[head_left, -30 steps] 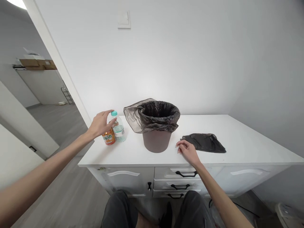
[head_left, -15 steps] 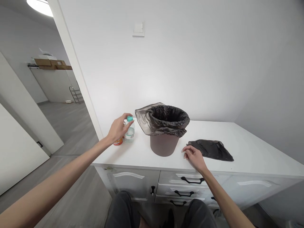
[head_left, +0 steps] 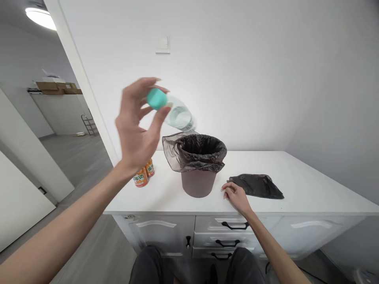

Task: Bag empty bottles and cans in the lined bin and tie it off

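A clear plastic bottle (head_left: 181, 117) with a turquoise cap is pinched near its neck by my left hand (head_left: 140, 122). It hangs tilted in the air, its base toward the upper left of a brown bin (head_left: 199, 183). A black bag (head_left: 204, 159) lines the bin and folds over its rim, flaring out at the left. My right hand (head_left: 237, 197) rests on the white cabinet top with fingers curled, beside a folded black bag (head_left: 258, 185). Whether anything is between those fingers is too small to tell.
Two orange cans (head_left: 141, 178) stand at the left of the cabinet top (head_left: 174, 203), partly behind my left wrist. A light switch (head_left: 162, 45) is on the wall. Black-handled drawers (head_left: 227, 241) are below, and a doorway opens on the left.
My left hand has closed on the bottle, lifted it off the cabinet top and tilted it toward the bin. My right hand stays by the folded bag. The view has shifted slightly.
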`<state>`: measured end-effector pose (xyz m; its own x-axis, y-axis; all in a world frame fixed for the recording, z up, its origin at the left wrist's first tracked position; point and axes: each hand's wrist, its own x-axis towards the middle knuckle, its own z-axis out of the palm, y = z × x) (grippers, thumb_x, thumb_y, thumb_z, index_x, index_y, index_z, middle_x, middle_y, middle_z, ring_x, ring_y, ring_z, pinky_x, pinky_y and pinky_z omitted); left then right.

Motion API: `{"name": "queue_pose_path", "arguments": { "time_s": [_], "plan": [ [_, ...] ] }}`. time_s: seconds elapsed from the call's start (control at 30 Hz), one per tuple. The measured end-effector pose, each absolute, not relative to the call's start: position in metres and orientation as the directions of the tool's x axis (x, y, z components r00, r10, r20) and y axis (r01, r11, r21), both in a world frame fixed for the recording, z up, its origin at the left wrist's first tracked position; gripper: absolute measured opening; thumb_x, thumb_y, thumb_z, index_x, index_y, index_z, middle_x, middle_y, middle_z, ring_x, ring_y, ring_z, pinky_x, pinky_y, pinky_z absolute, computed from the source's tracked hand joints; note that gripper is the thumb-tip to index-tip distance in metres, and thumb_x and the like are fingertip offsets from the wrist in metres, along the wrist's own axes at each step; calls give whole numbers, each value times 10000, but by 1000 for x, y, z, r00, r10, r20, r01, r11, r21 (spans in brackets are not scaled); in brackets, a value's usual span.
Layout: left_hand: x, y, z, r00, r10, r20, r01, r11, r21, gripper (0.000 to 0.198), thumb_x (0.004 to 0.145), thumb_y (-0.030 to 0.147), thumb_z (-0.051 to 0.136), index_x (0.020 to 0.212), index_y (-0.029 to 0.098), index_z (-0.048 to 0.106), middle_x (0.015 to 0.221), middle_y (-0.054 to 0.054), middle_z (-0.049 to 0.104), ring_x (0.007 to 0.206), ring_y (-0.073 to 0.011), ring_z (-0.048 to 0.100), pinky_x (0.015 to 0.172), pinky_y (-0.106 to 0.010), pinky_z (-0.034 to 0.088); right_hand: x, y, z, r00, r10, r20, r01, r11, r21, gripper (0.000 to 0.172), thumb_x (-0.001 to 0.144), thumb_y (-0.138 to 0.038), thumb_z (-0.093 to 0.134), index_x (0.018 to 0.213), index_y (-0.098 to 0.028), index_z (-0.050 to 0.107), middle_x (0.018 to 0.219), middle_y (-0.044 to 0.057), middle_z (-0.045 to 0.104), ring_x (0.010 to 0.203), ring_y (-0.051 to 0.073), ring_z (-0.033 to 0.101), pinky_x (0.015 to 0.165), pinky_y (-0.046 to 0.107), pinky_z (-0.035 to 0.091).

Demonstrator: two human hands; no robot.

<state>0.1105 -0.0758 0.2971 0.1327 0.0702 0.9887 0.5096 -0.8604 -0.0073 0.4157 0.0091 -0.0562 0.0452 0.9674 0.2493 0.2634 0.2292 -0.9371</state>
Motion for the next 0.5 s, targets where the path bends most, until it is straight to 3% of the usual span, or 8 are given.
{"name": "queue_pose_path", "arguments": {
  "time_s": [0.3,0.37,0.5],
  "plan": [
    [176,-5,246,384,544,746,341,-834,433,276,1016,374,649,1236,208,652,1284,-75,756,1197,-203,725,1031,-359,618,414,11,-50,63,966,252,233,231,-945,219,855,-339,535,882,-203,704,626,6,682,578,189,648,660,304,482],
    [180,7,238,518,592,617,384,-806,450,283,1024,372,621,1247,209,683,1303,-76,757,1181,-206,730,1060,-367,594,412,9,-45,68,967,247,226,226,-947,214,846,-336,534,872,-204,701,616,5,675,574,189,646,657,304,480],
    [180,19,234,722,588,365,505,-808,303,339,1069,387,510,1277,248,739,1329,-39,765,1198,-232,721,1086,-376,544,410,5,-37,78,966,245,199,226,-954,203,822,-340,540,851,-207,691,608,2,662,566,188,640,642,305,474]
  ]
}}
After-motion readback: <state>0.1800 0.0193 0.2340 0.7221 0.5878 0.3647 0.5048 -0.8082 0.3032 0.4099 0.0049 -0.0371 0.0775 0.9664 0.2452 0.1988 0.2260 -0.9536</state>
